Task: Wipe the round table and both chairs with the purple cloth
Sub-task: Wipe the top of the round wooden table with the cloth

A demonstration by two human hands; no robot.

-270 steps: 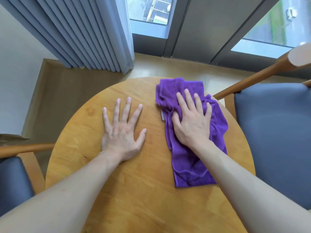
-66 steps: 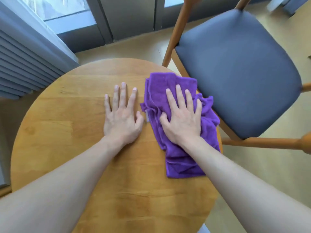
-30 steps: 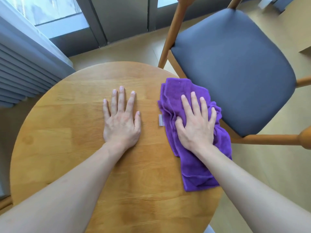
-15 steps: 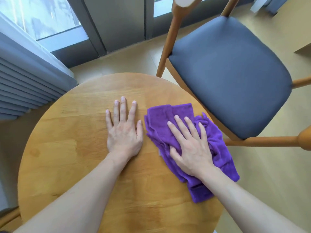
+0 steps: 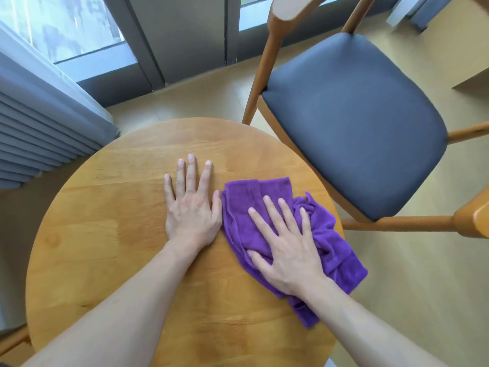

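Observation:
The round wooden table (image 5: 105, 234) fills the lower left of the head view. A crumpled purple cloth (image 5: 330, 234) lies on its right side, one corner hanging over the edge. My right hand (image 5: 285, 245) presses flat on the cloth with straight, spread fingers. Flat on the bare wood just left of the cloth lies my left hand (image 5: 191, 205), its thumb touching the cloth's edge. A wooden chair with a dark blue seat (image 5: 357, 115) stands beyond the table's right edge.
Grey curtains (image 5: 39, 123) hang at the left beside the table. Dark window frames (image 5: 185, 41) run along the far wall. Light floor (image 5: 410, 287) shows to the right of the table, below the chair. A wooden strip of a second chair (image 5: 13, 343) shows at the lower left.
My right hand has slid the cloth back toward me and slightly left across the table's right side, bunching it. The left hand stays planted.

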